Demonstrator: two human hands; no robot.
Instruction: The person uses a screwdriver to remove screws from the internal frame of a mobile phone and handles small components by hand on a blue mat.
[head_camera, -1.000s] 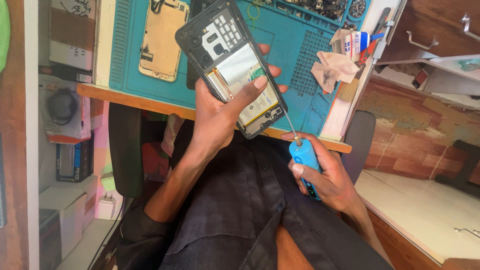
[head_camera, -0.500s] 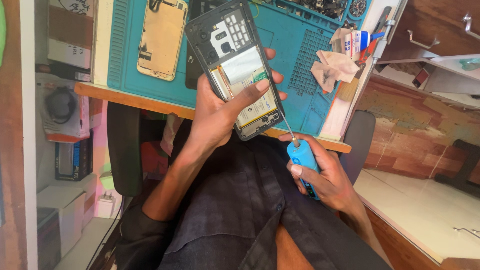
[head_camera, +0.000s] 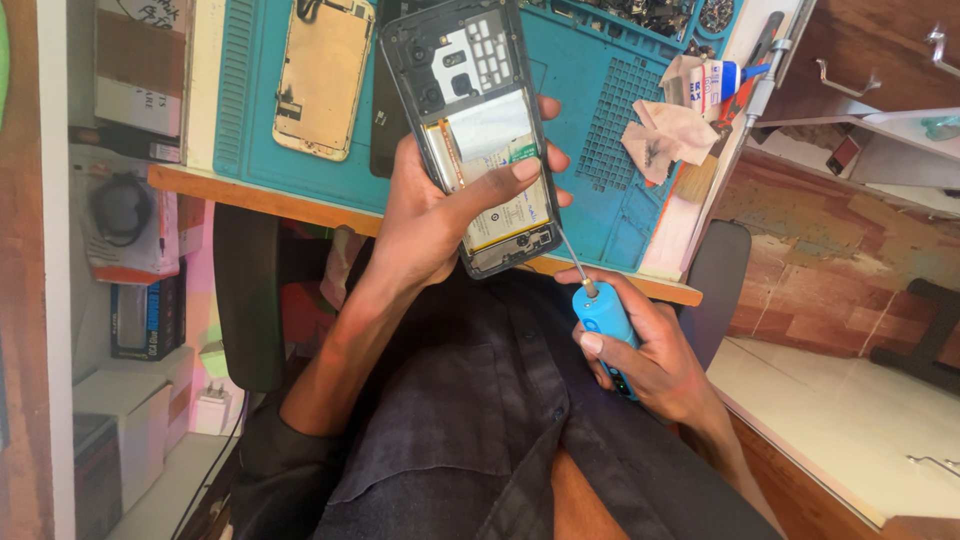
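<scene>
1. One opened phone (head_camera: 480, 140), a dark rectangular frame with its back off and a pale flat battery showing, is held above the near edge of the worktop (head_camera: 250, 195).
2. Two hands: the left hand (head_camera: 440, 215) wraps around the phone, thumb pressed on the battery; the right hand (head_camera: 650, 350) is closed around one blue screwdriver (head_camera: 603, 320), whose thin metal tip touches the phone's lower corner.
3. One ridged teal mat (head_camera: 600, 110) carries one gold phone shell (head_camera: 322, 75) at far left and one crumpled cloth (head_camera: 665, 135) at right.

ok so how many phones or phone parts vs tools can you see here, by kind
Opened phones: 1, the opened phone in the left hand
Loose phone panels on the teal mat: 1, the gold panel
Screwdrivers: 1, the blue screwdriver in the right hand
Total: 3
</scene>
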